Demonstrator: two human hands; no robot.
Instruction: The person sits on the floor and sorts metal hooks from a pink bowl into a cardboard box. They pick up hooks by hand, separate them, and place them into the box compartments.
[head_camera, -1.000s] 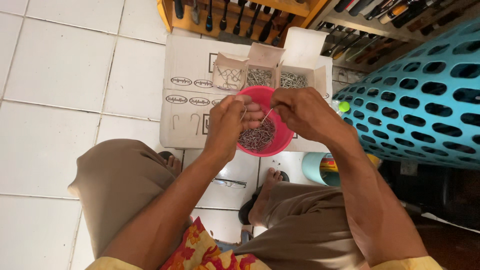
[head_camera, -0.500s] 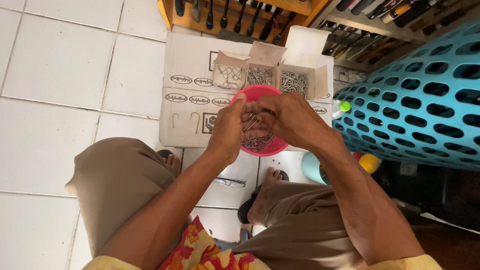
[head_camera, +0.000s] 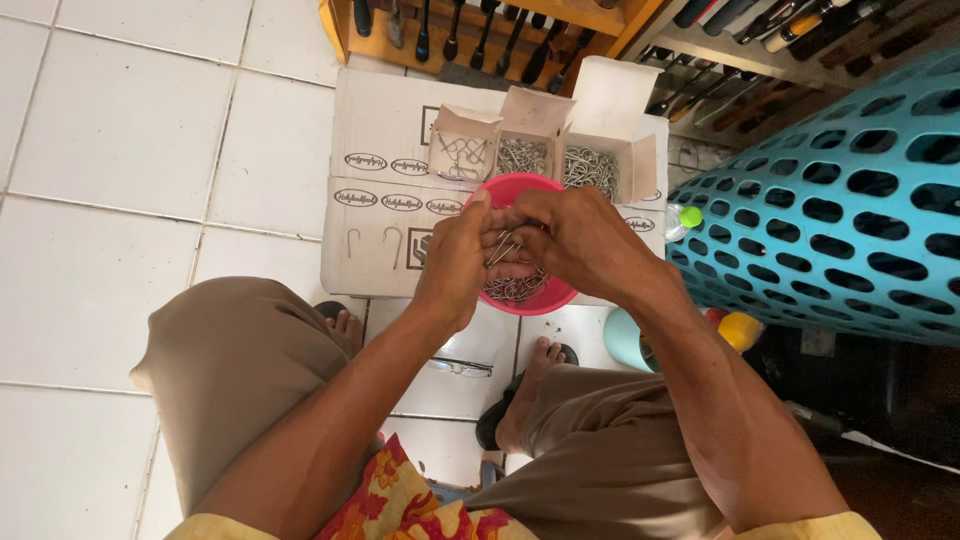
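Both hands meet at the centre of the frame, over a pink bowl (head_camera: 540, 296) of metal hooks. The left hand (head_camera: 455, 255) is cupped, fingers curled round a small bunch of hooks (head_camera: 503, 245); the right hand (head_camera: 585, 240) presses in against it from the right, fingertips pinching at the same bunch. The hands cover most of the bowl, so only its upper rim and lower part show, with loose hooks heaped inside.

The bowl sits on flat cardboard boxes (head_camera: 385, 175) on the white tiled floor (head_camera: 120, 150). Just above it stand three small open boxes (head_camera: 530, 150), each holding hooks. At the top edge is a wooden rack (head_camera: 470, 40) of tools. A turquoise perforated basket (head_camera: 850, 200) fills the right side, close beside the right forearm. Glasses (head_camera: 460, 367) lie on the floor between the person's knees, lower centre.
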